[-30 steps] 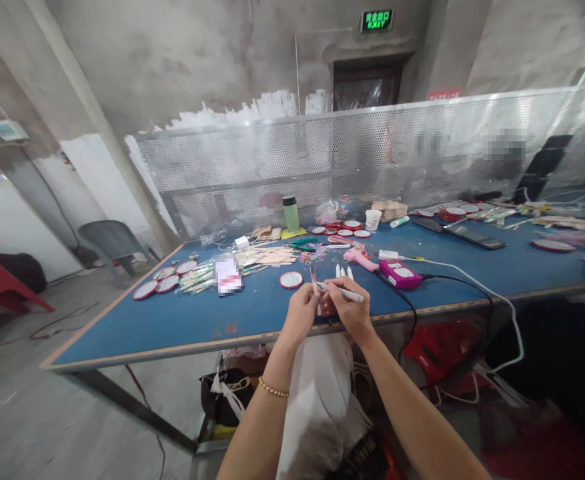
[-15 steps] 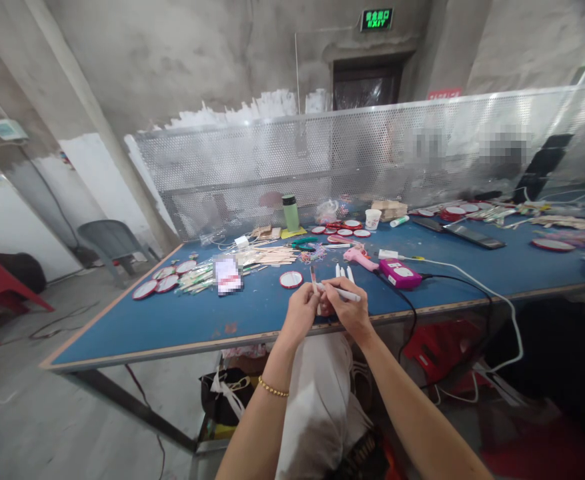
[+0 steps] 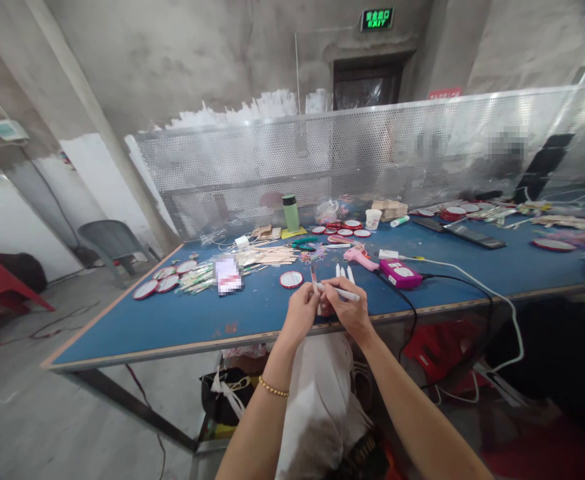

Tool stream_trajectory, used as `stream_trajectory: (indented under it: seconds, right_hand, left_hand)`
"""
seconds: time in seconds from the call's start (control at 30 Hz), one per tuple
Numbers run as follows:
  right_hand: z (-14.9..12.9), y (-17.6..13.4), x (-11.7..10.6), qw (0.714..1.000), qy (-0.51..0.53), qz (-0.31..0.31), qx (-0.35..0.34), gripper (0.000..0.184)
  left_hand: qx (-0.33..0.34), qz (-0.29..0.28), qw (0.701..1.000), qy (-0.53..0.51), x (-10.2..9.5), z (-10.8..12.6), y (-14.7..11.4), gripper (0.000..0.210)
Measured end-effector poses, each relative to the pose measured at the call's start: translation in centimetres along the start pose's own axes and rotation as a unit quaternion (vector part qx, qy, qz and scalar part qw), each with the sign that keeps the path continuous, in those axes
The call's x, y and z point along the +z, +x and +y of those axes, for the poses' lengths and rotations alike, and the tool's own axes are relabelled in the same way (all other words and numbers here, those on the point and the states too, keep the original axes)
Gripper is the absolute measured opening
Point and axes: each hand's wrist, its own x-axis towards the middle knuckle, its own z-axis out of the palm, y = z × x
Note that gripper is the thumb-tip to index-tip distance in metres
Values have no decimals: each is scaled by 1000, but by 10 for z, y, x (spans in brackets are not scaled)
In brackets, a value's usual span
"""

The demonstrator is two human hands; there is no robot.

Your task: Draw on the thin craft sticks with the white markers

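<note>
My left hand (image 3: 301,312) is closed on a thin flat stick (image 3: 313,275) that points up, its upper part reddish-brown. My right hand (image 3: 349,315) pinches a white marker pen (image 3: 347,294), with its tip pointing left against or very close to the stick. Both hands meet over the front edge of the blue table (image 3: 172,327). Just beyond them lie several white pens (image 3: 343,272) side by side. A round red-rimmed disc (image 3: 291,279) rests left of the stick. Where the pen tip meets the stick is too small to make out.
A pink glue gun (image 3: 361,259) and magenta box (image 3: 400,274) with cables lie to the right. Leftward are wooden sticks (image 3: 277,255), a phone-like card (image 3: 228,275) and more discs (image 3: 145,289). A green bottle (image 3: 291,213) and paper cup (image 3: 373,219) stand behind.
Almost nothing differs. The pen in my right hand has shifted very slightly; both hands keep their place and hold.
</note>
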Motion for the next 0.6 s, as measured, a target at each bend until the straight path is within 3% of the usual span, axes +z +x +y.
stream_trajectory:
  seconds: [0.6]
  right_hand:
    - [0, 0, 1, 1000, 15, 22, 11, 16]
  left_hand:
    - [-5, 0, 1000, 2, 1, 1, -1, 20]
